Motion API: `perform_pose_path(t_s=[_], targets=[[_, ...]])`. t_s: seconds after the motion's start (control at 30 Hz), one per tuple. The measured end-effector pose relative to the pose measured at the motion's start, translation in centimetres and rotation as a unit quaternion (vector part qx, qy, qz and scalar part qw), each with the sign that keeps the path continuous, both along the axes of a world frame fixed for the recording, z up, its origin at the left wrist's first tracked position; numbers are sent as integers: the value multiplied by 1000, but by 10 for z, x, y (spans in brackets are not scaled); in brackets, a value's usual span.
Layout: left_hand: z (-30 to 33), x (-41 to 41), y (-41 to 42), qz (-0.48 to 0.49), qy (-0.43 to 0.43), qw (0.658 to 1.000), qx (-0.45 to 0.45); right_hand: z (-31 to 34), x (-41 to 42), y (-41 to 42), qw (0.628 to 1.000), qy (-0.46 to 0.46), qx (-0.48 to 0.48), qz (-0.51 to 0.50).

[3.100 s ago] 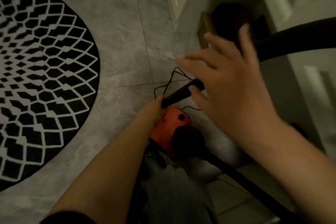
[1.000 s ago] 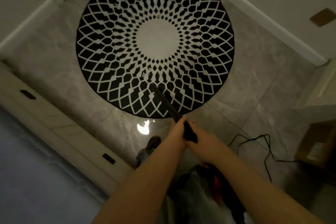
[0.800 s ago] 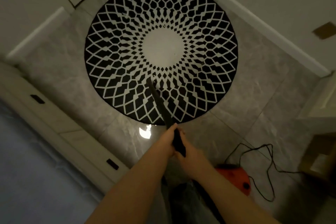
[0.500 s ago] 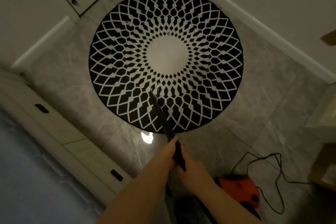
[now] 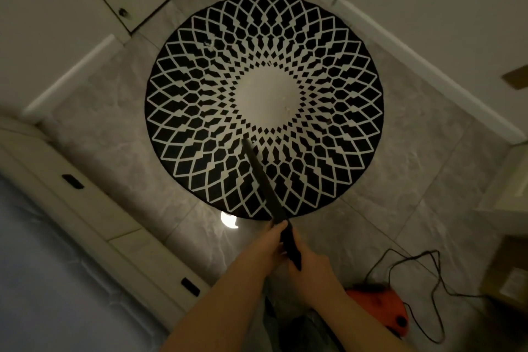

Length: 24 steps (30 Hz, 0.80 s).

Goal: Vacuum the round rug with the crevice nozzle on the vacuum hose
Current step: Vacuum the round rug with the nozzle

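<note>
Black crevice nozzle (image 5: 263,183), gripped in both my hands, left hand (image 5: 275,246) ahead of right hand (image 5: 310,271), tip on the round rug (image 5: 200,71) mid-frame.

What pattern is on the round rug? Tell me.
The round rug is black with a white diamond lattice around a plain white centre; head view.
</note>
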<state>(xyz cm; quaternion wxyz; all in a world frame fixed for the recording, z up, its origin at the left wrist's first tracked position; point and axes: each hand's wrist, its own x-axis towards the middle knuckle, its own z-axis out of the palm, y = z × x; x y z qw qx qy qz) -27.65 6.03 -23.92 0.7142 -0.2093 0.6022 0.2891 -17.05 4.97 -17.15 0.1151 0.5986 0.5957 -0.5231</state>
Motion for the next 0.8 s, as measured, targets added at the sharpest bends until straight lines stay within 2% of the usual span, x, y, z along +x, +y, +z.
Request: perform_pose_path(t_s=[0.13, 0.33, 0.5, 0.8], targets=[[17, -12, 5, -13, -37, 998, 41, -8, -4, 19, 998, -6, 36, -52], [27, -25, 14, -5, -25, 999, 39, -1, -7, 34, 999, -20, 10, 40], [26, -39, 15, 23, -26, 998, 59, -6, 2, 65, 999, -33, 17, 3], [31, -30, 25, 52, -15, 997, 49, -4, 30, 66, 999, -37, -3, 25]])
